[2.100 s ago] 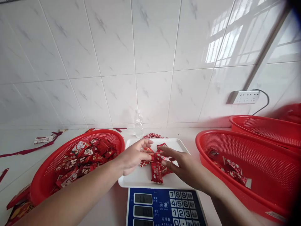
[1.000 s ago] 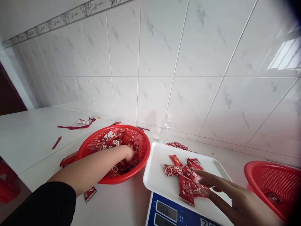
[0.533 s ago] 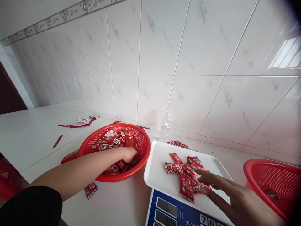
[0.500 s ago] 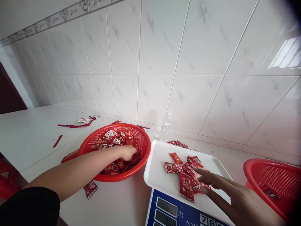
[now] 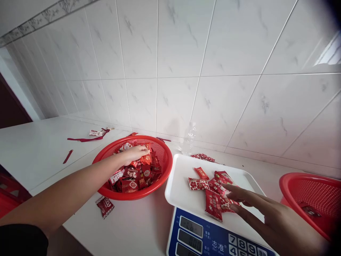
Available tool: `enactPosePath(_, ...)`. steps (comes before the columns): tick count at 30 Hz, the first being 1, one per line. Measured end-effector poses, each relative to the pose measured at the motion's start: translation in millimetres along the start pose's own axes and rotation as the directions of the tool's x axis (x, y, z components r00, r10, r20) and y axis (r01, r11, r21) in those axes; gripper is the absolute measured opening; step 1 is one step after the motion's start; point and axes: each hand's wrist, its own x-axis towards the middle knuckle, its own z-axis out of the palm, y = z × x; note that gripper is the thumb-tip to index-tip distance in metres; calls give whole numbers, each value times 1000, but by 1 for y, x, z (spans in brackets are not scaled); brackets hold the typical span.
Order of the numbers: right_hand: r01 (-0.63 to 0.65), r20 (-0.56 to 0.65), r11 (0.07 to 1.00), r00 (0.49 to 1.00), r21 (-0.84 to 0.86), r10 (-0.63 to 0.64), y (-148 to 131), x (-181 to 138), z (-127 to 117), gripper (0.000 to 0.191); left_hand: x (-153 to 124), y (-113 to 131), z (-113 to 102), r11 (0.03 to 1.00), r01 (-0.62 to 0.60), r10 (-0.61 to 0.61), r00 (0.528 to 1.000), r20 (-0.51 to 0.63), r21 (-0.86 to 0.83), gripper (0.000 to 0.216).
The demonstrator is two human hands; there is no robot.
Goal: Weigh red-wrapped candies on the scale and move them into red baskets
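Observation:
My left hand [image 5: 136, 154] is inside the red plastic basket [image 5: 166, 174], with its fingers closed at a small orange-red candy packet [image 5: 146, 158]. Around it lie many red wrapped candies [image 5: 131, 172]. Over the white tray [image 5: 177, 177] of the scale, my right hand [image 5: 274, 217] has its fingers stretched out and apart. Its fingertips are close to a small pile of red packets [image 5: 213, 205]; whether they touch is hard to tell. A patterned packet [image 5: 198, 184] lies at the left of that pile. The scale's blue panel [image 5: 210, 234] shows dim digits.
A second red basket [image 5: 295, 181] stands at the right with a dark packet in it. Behind the tray are a clear bottle [image 5: 189, 137] and several packets [image 5: 204, 157]. One packet [image 5: 105, 207] lies before the left basket. Dark red ribbons [image 5: 87, 139] lie at the back left.
My left hand has moved from the basket's right side back and left, rising over the candies, and now pinches an orange-red packet. My right hand stays over the tray.

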Motion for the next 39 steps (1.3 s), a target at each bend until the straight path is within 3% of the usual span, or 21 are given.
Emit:
enactPosePath(17, 7, -32, 1000, 999, 10, -7, -4, 2, -3, 34, 9, -5, 1, 999, 3, -12, 978, 208, 41, 35)
enactPosePath(25, 31, -47, 999, 998, -9, -31, -4, 0, -3, 34, 11, -8, 1, 999, -12, -3, 957, 289, 53, 49)
enactPosePath(39, 13, -44, 999, 999, -34, -14, -5, 0, -1, 35, 13, -9, 4, 998, -3, -22, 923, 384, 66, 56)
